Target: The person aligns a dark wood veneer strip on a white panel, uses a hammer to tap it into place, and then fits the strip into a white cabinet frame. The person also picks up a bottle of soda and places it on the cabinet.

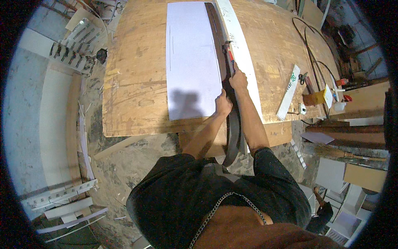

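A white rectangular panel (192, 62) lies lengthwise on the wooden worktable, with a long dark strip (219, 45) running along its right edge. The strip's near end curves down past the table's front edge. My left hand (224, 104) is closed on the strip at the panel's near right side, thumb uppermost; its fingertips are partly hidden. My right hand (238, 80) is wrapped around the handle of a hammer (230, 54) with a red grip. The dark hammer head sits over the strip, a little beyond both hands; whether it touches cannot be made out.
A long white board (244, 62) lies right of the strip on the worktable (137, 74). Further right are a white printed piece (289, 92), scissors (302, 79), a yellowish container (314, 98) and a dark cable (309, 45). Cut panels (331, 172) lie on the floor near another person's limb (321, 203).
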### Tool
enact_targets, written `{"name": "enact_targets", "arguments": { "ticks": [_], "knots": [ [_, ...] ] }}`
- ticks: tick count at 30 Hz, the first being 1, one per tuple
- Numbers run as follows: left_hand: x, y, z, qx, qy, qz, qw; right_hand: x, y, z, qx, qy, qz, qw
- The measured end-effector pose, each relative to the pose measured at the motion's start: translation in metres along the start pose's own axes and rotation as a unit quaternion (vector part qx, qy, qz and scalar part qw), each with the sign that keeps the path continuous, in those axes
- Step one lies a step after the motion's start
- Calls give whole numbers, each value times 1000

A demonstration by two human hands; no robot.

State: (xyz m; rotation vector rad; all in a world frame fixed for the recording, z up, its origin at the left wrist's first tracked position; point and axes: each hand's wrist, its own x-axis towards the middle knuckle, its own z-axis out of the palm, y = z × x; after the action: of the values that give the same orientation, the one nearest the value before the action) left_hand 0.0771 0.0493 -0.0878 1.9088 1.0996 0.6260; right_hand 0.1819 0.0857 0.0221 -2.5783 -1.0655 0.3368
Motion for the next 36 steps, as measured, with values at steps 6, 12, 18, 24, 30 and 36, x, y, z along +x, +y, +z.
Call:
{"name": "enact_targets", "arguments": {
  "ticks": [6, 12, 18, 24, 30, 36],
  "knots": [
    [8, -1, 0, 9, -8, 5, 1000, -5, 1, 1, -14, -8, 6, 1000],
    [20, -8, 5, -5, -9, -13, 1000, -16, 8, 2, -12, 1, -24, 1000],
    [40, -6, 3, 33, 0, -10, 999, -27, 10, 0, -10, 9, -30, 999],
    [44, 3, -2, 17, -29, -36, 999, -26, 18, 0, -25, -3, -28, 999],
    [-4, 5, 5, -86, 42, 18, 995, -25, 13, -6, -33, -16, -30, 999],
    [-75, 17, 9, -52, 99, 81, 990, -18, 24, -3, -29, -22, -13, 999]
  ]
}}
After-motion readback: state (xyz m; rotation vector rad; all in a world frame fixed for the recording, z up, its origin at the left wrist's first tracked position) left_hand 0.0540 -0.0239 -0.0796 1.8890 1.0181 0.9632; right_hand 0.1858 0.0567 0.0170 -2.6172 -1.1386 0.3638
